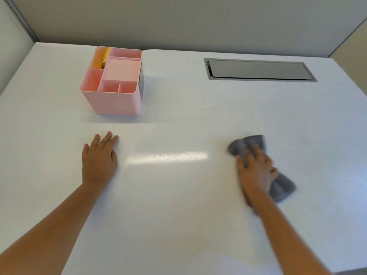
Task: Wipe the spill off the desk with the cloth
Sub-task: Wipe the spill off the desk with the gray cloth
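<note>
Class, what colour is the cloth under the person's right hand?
Grey. The cloth shows in the head view, pressed on the white desk by the right hand.

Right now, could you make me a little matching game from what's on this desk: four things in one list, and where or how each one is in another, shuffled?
Things:
1. left hand
2. grey cloth
3. pink organizer
4. metal cable hatch

Places or states:
A. set into the desk at the far right
B. lying flat and open on the desk, holding nothing
C. bunched under the right hand
D. standing at the far left, something yellow in one compartment

Pairs: 1-B, 2-C, 3-D, 4-A
</note>
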Demonstrator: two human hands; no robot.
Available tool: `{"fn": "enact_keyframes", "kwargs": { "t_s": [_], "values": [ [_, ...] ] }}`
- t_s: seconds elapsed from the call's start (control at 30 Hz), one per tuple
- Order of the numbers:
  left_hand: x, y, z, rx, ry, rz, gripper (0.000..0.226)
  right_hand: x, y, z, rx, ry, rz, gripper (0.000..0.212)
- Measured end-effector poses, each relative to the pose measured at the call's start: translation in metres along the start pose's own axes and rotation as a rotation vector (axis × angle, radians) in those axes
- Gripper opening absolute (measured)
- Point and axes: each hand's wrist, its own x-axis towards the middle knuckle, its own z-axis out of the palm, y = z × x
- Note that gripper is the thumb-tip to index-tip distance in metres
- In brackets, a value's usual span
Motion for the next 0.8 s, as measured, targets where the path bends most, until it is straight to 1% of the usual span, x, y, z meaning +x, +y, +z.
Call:
{"fn": "enact_keyframes", "kwargs": {
  "t_s": [0.07,0.17,0.23,0.3,0.33,0.37,0.43,0.53,0.63,0.73,0.8],
  "values": [
    [0.000,0.001,0.000,-0.003,0.001,0.009,0.046,-0.049,-0.052,0.013,-0.016,0.021,-0.209,0.052],
    [-0.001,0.000,-0.001,-0.004,-0.004,0.010,0.047,-0.127,-0.110,0.029,0.007,-0.045,-0.493,0.050],
    [-0.001,-0.002,-0.003,-0.003,-0.017,0.022,0.047,-0.167,-0.121,0.033,-0.018,-0.084,-0.651,0.047],
    [-0.001,-0.001,-0.004,0.000,-0.025,0.040,0.047,-0.180,-0.106,0.032,-0.041,-0.090,-0.750,0.046],
    [-0.001,-0.001,-0.003,-0.001,-0.027,0.044,0.047,-0.175,-0.090,0.031,-0.030,-0.082,-0.765,0.047],
    [-0.002,-0.001,-0.003,-0.004,-0.025,0.040,0.046,-0.165,-0.074,0.030,-0.017,-0.076,-0.749,0.046],
    [-0.003,-0.001,-0.003,-0.012,-0.028,0.030,0.046,-0.135,-0.035,0.023,-0.015,-0.075,-0.626,0.046],
    [-0.002,-0.001,-0.004,-0.024,-0.045,0.023,0.046,-0.081,0.030,0.006,-0.030,-0.016,-0.368,0.049],
    [-0.005,0.000,-0.004,-0.015,-0.035,0.025,0.046,-0.033,0.091,-0.013,-0.024,0.029,-0.099,0.046],
    [-0.002,-0.007,0.003,0.027,-0.034,0.031,0.045,0.001,0.120,-0.025,-0.004,0.060,0.107,0.045],
    [0.002,-0.013,0.006,0.052,-0.051,0.048,0.043,0.019,0.116,-0.027,0.004,0.063,0.224,0.046]
  ]
}}
